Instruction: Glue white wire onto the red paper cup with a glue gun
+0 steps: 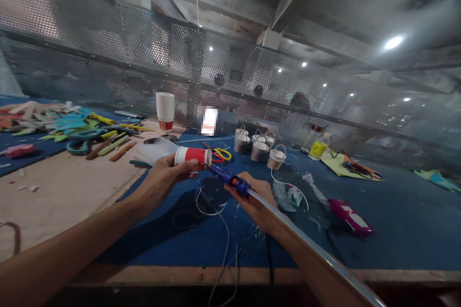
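Note:
My left hand (163, 177) grips a red and white paper cup (192, 156), held on its side with the bottom facing right. In my right hand (257, 201) is a blue glue gun (230, 180) with a clear glue stick (306, 240) trailing back along my forearm. The gun's nozzle touches the cup's rim end at the right. A thin white cord (211, 206) lies looped on the blue mat (396, 230) just below both hands.
Several small rope-wrapped cup baskets (259, 146) stand behind the hands, with yellow-handled scissors (221, 154) and a stack of paper cups (164, 109). A pink glue gun (349, 216) lies to the right. Coloured craft sticks and foam shapes (54, 122) cover the left. A perforated metal screen (252, 76) backs the table.

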{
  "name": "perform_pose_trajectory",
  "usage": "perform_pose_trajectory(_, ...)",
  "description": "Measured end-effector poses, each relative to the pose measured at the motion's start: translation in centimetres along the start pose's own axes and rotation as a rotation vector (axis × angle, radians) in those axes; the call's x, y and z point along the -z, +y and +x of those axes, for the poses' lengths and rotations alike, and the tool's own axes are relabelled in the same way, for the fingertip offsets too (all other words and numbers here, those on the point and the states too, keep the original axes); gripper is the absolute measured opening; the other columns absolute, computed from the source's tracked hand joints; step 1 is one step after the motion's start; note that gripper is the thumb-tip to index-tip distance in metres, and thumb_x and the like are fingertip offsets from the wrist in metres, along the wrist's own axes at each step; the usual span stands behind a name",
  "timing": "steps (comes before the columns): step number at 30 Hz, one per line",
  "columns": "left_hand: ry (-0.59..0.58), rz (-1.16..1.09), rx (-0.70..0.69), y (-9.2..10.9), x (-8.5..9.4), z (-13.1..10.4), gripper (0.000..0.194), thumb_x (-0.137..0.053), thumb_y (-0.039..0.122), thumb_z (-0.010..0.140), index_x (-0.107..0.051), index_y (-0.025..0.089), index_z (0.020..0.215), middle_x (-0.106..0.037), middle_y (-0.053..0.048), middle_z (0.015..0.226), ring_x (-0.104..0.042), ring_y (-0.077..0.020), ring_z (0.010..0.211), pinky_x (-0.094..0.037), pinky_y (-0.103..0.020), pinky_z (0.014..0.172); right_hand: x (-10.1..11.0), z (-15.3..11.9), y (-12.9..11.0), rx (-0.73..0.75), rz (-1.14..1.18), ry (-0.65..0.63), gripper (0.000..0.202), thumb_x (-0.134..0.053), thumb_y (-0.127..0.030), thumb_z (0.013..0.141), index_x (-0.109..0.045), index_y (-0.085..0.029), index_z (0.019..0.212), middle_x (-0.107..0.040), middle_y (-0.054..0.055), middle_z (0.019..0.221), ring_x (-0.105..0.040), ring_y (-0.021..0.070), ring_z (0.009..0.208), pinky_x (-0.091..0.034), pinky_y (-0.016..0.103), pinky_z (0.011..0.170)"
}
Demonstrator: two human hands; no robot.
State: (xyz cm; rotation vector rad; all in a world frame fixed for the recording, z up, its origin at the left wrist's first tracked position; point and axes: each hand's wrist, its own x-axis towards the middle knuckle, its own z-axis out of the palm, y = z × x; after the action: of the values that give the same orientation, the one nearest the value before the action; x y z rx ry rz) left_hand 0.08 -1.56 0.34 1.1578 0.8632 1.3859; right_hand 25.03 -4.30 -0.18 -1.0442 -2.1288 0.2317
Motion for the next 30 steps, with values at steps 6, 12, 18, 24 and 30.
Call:
perform_pose_trajectory(6,-0.004,0.025,0.001,0.3,-0.2,-0.1,0.023,-0.079,0.028,0.078,-0.072,0.016,0.096,-0.075,-0.005,0.092,-0.067,-0.0171,0.083,-0.052,-0.026,0.074,-0.1,0.0,0.2,0.024,-0.025,0.009,0.019,-0.059,-0.040,0.093,-0.057,-0.021,0.096,-0.065,-0.002,0.075,-0.060,0.0128,0.061,-0.038,0.021,0.056)
perform_pose_trajectory(12,-0.004,0.018,0.010,0.3,-0.3,-0.1,0.024,-0.079,0.029,0.078,-0.072,0.016,0.098,-0.075,-0.006,0.096,-0.068,-0.0190,0.088,-0.053,-0.028,0.076,-0.1,-0.1,0.4,0.027,-0.016,-0.001,0.019,-0.058,-0.040,0.094,-0.056,-0.022,0.097,-0.065,-0.001,0.075,-0.061,0.0136,0.064,-0.039,0.021,0.057)
perform_pose_trajectory(18,-0.011,0.038,-0.007,0.1,0.0,0.1,0.026,-0.079,0.029,0.078,-0.071,0.016,0.100,-0.075,-0.007,0.099,-0.068,-0.0199,0.089,-0.053,-0.029,0.076,0.0,-0.1,0.3,0.015,-0.043,0.003,0.020,-0.057,-0.042,0.094,-0.057,-0.022,0.098,-0.066,-0.001,0.076,-0.062,0.0139,0.064,-0.039,0.021,0.057)
perform_pose_trajectory(24,-0.016,0.039,-0.005,0.1,0.0,0.0,0.025,-0.079,0.030,0.078,-0.071,0.016,0.098,-0.075,-0.006,0.096,-0.067,-0.0178,0.087,-0.053,-0.027,0.076,0.0,0.0,-0.5,-0.038,-0.036,0.040,0.024,-0.057,-0.046,0.094,-0.057,-0.022,0.092,-0.066,-0.001,0.074,-0.062,0.0139,0.064,-0.039,0.021,0.057)
perform_pose_trajectory(30,-0.016,0.045,0.004,0.2,-0.1,-0.1,0.026,-0.079,0.030,0.078,-0.070,0.015,0.098,-0.074,-0.004,0.094,-0.066,-0.0174,0.085,-0.052,-0.026,0.075,0.3,0.1,-1.0,-0.041,-0.043,0.030,0.024,-0.057,-0.046,0.094,-0.057,-0.021,0.091,-0.066,-0.001,0.073,-0.061,0.0134,0.062,-0.038,0.021,0.055)
